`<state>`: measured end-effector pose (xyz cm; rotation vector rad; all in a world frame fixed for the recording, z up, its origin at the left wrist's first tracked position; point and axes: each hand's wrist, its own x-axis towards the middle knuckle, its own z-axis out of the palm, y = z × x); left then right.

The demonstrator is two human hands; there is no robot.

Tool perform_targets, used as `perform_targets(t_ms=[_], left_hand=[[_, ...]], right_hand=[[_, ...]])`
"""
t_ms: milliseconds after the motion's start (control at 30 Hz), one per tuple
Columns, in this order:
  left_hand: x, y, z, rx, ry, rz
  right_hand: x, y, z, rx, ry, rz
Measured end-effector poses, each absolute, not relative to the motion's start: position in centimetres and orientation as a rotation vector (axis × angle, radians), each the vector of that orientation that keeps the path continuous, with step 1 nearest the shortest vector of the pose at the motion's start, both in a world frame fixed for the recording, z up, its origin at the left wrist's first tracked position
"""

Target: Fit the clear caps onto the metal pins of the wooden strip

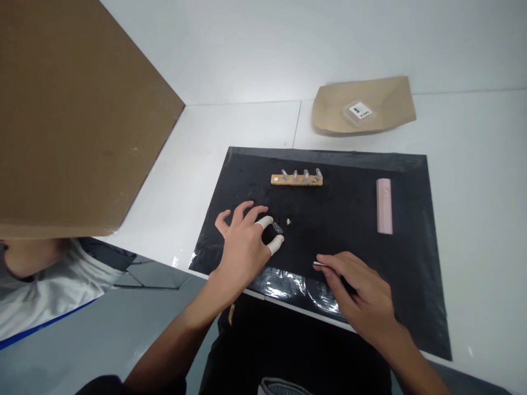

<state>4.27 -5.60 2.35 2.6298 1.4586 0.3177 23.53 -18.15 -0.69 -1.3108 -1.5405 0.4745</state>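
My left hand (247,247) is low over the black mat (346,214), with white covers on its thumb and index fingertips. Between those two tips it pinches a small, dark, glossy elongated piece (278,228); its other fingers are spread. Just right of this piece lies a tiny silvery part (289,221), apart from the fingers. My right hand (364,291) is closed, its thumb and index finger gripping a thin whitish stick (319,264) that points left. Most of the stick is hidden by the hand.
Behind my hands sits a tan strip (296,180) with several upright clear pieces. A pink oblong block (384,206) rests at right. A brown paper tray (395,104) holds a labelled clear packet (359,112). A large cardboard panel (82,120) stands left, with another person's sleeve (66,291) below.
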Motion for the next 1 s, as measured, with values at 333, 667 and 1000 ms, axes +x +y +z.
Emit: perform_targets(t_ms=[333, 667, 1000], left_hand=[[4.3, -6.0, 2.4, 2.682, 1.467, 0.324], [5.1, -5.7, 2.8, 2.651, 1.497, 0.312], [6.2, -5.8, 3.0, 2.598, 1.573, 0.286]], right_hand=[[23.6, -18.1, -0.6, -1.306, -1.535, 0.478], [23.5, -18.2, -0.6, -1.303, -1.563, 0.453], [23.5, -18.2, -0.8, -1.295, -1.575, 0.458]])
